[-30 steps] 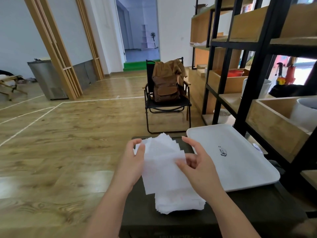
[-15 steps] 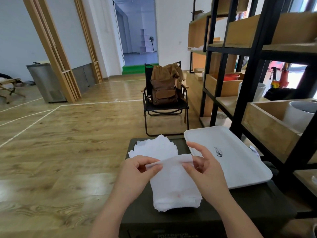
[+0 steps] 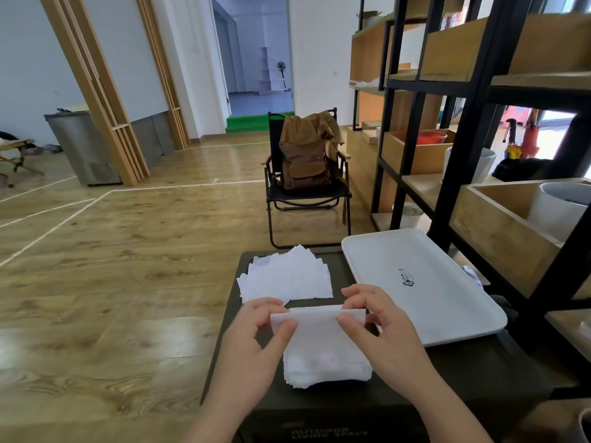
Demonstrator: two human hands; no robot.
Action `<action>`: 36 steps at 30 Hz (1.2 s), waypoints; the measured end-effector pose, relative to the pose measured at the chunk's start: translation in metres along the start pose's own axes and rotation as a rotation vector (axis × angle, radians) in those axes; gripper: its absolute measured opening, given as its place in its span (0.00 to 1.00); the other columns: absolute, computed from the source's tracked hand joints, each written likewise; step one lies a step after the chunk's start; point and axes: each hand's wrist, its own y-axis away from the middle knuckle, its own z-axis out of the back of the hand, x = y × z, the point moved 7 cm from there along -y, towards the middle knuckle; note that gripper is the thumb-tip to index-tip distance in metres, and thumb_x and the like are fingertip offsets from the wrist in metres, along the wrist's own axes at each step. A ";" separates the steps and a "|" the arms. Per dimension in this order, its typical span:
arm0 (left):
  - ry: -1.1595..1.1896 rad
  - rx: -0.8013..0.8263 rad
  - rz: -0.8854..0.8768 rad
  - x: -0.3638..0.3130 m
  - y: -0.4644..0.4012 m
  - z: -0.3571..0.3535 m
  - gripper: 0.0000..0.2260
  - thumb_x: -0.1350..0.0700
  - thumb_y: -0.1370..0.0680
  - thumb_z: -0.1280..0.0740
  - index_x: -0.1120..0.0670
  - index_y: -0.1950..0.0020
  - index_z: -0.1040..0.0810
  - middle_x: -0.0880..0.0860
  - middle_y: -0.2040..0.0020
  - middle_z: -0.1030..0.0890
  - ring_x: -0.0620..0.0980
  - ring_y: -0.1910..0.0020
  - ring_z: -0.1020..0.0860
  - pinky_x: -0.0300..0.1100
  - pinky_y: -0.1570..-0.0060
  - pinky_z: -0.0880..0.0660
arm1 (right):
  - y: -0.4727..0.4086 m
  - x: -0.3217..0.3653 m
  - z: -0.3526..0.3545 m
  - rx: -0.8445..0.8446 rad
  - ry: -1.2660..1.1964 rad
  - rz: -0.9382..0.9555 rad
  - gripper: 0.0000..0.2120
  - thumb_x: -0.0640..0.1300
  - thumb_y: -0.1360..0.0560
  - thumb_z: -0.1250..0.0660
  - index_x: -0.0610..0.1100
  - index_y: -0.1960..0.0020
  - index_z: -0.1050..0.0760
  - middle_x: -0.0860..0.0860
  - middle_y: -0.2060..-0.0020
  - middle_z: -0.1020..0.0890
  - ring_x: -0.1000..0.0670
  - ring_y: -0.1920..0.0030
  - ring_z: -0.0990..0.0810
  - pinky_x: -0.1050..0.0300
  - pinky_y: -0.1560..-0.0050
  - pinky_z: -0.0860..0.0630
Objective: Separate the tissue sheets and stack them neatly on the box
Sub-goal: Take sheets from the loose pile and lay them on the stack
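A dark box [image 3: 479, 372] forms the working surface in a wood-floored room. The near tissue pile [image 3: 326, 362] lies at 6 o'clock, the fanned separated stack [image 3: 284, 279] at 12 o'clock, a white tray [image 3: 447, 302] at 2 o'clock. The left hand [image 3: 256, 343] and right hand [image 3: 383, 334] each pinch the top edge of the pile. Step in hand: peeling one sheet. Next move likely requires freeing a single ply, then squaring it on the far stack.

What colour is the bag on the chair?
Brown; the bag shows best in the head view.
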 end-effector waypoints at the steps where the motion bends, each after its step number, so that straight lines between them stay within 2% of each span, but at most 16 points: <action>1: 0.072 0.003 0.018 0.002 0.005 -0.004 0.03 0.47 0.24 0.32 0.41 0.56 0.19 0.38 0.52 0.20 0.42 0.50 0.21 0.37 0.52 0.26 | 0.002 0.000 0.000 0.005 -0.008 0.004 0.06 0.50 0.26 0.31 0.61 0.59 0.23 0.69 0.48 0.23 0.64 0.44 0.25 0.65 0.47 0.29; 3: 0.170 -0.014 0.009 0.001 0.010 -0.010 0.08 0.42 0.24 0.36 0.43 0.56 0.20 0.44 0.60 0.18 0.42 0.59 0.21 0.34 0.62 0.27 | 0.003 0.000 -0.001 0.013 -0.062 -0.008 0.04 0.50 0.25 0.32 0.58 0.58 0.23 0.64 0.55 0.20 0.62 0.53 0.23 0.67 0.54 0.28; 6: 0.205 -0.058 0.046 0.007 0.003 -0.019 0.10 0.45 0.19 0.38 0.45 0.56 0.21 0.46 0.65 0.20 0.41 0.67 0.24 0.33 0.70 0.31 | -0.002 -0.004 -0.002 -0.036 -0.137 -0.042 0.06 0.49 0.23 0.34 0.56 0.59 0.23 0.60 0.66 0.21 0.61 0.64 0.24 0.69 0.64 0.29; 10: 0.060 -0.033 0.201 0.040 -0.017 -0.039 0.11 0.45 0.20 0.39 0.46 0.58 0.23 0.53 0.69 0.24 0.42 0.71 0.31 0.36 0.70 0.37 | -0.015 -0.038 -0.011 -0.063 -0.037 -0.240 0.07 0.52 0.22 0.36 0.54 0.58 0.23 0.57 0.67 0.20 0.57 0.64 0.23 0.66 0.65 0.30; 11: 0.017 -0.016 0.237 0.049 -0.022 -0.044 0.10 0.47 0.19 0.38 0.46 0.58 0.23 0.53 0.69 0.25 0.41 0.72 0.32 0.35 0.70 0.37 | -0.017 -0.048 -0.011 -0.073 0.010 -0.281 0.07 0.52 0.22 0.36 0.54 0.58 0.23 0.56 0.67 0.20 0.56 0.64 0.23 0.64 0.64 0.31; 14: -0.065 -0.010 0.320 0.071 -0.027 -0.051 0.04 0.49 0.20 0.36 0.45 0.54 0.23 0.44 0.73 0.29 0.38 0.75 0.31 0.30 0.76 0.36 | -0.019 -0.072 -0.015 -0.053 0.208 -0.358 0.09 0.53 0.21 0.38 0.52 0.57 0.25 0.56 0.65 0.22 0.57 0.63 0.25 0.64 0.65 0.34; 17: -0.121 -0.037 0.352 0.085 -0.024 -0.052 0.04 0.48 0.22 0.33 0.45 0.56 0.24 0.44 0.72 0.27 0.37 0.75 0.30 0.28 0.77 0.36 | -0.018 -0.087 -0.019 -0.045 0.324 -0.387 0.15 0.56 0.22 0.39 0.49 0.63 0.31 0.55 0.68 0.26 0.56 0.66 0.28 0.64 0.67 0.35; 20: -0.155 -0.040 0.359 0.091 -0.019 -0.052 0.06 0.47 0.23 0.32 0.45 0.57 0.25 0.46 0.70 0.26 0.35 0.73 0.28 0.27 0.74 0.34 | -0.019 -0.094 -0.021 -0.053 0.367 -0.414 0.19 0.58 0.23 0.38 0.47 0.66 0.36 0.54 0.71 0.30 0.53 0.69 0.31 0.60 0.67 0.33; 23: -0.192 0.019 0.395 0.093 -0.021 -0.049 0.07 0.44 0.24 0.31 0.44 0.55 0.27 0.47 0.69 0.25 0.38 0.72 0.27 0.29 0.74 0.35 | -0.019 -0.095 -0.023 -0.044 0.421 -0.425 0.19 0.59 0.23 0.39 0.47 0.64 0.35 0.53 0.70 0.28 0.52 0.68 0.29 0.58 0.66 0.32; 25: -0.217 0.024 0.388 0.089 -0.034 -0.041 0.09 0.44 0.26 0.29 0.43 0.54 0.28 0.47 0.67 0.22 0.39 0.69 0.24 0.33 0.69 0.34 | -0.018 -0.091 -0.022 -0.062 0.441 -0.407 0.18 0.60 0.23 0.39 0.47 0.63 0.34 0.53 0.69 0.26 0.53 0.66 0.27 0.59 0.66 0.31; 27: -0.237 -0.009 0.277 0.076 -0.060 -0.032 0.08 0.46 0.26 0.27 0.43 0.54 0.26 0.45 0.65 0.21 0.38 0.66 0.23 0.33 0.67 0.33 | -0.018 -0.087 -0.019 -0.095 0.433 -0.391 0.16 0.59 0.24 0.37 0.49 0.62 0.33 0.53 0.69 0.25 0.54 0.66 0.26 0.61 0.67 0.31; 29: -0.252 0.023 0.113 0.058 -0.090 -0.038 0.05 0.50 0.26 0.26 0.43 0.57 0.23 0.42 0.61 0.20 0.39 0.62 0.23 0.29 0.64 0.32 | -0.018 -0.083 -0.015 -0.121 0.405 -0.395 0.14 0.58 0.24 0.35 0.51 0.61 0.33 0.54 0.69 0.25 0.55 0.67 0.26 0.64 0.69 0.34; 31: -0.322 0.191 -0.013 0.047 -0.116 -0.064 0.05 0.50 0.26 0.26 0.42 0.57 0.21 0.40 0.57 0.20 0.40 0.57 0.24 0.27 0.61 0.32 | -0.018 -0.081 -0.013 -0.122 0.382 -0.405 0.13 0.58 0.25 0.34 0.52 0.61 0.33 0.54 0.69 0.26 0.55 0.67 0.26 0.65 0.69 0.36; 33: -0.458 0.397 -0.092 0.048 -0.132 -0.095 0.07 0.48 0.26 0.26 0.41 0.52 0.21 0.40 0.51 0.21 0.40 0.53 0.25 0.29 0.56 0.32 | -0.018 -0.079 -0.012 -0.106 0.379 -0.417 0.13 0.57 0.25 0.34 0.52 0.60 0.34 0.55 0.68 0.26 0.56 0.67 0.26 0.66 0.68 0.36; 36: -0.662 0.576 -0.159 0.064 -0.144 -0.125 0.13 0.45 0.26 0.27 0.45 0.42 0.20 0.45 0.43 0.22 0.44 0.45 0.26 0.39 0.43 0.28 | -0.017 -0.078 -0.011 -0.090 0.371 -0.419 0.13 0.58 0.25 0.33 0.53 0.59 0.34 0.55 0.67 0.26 0.56 0.66 0.26 0.68 0.67 0.36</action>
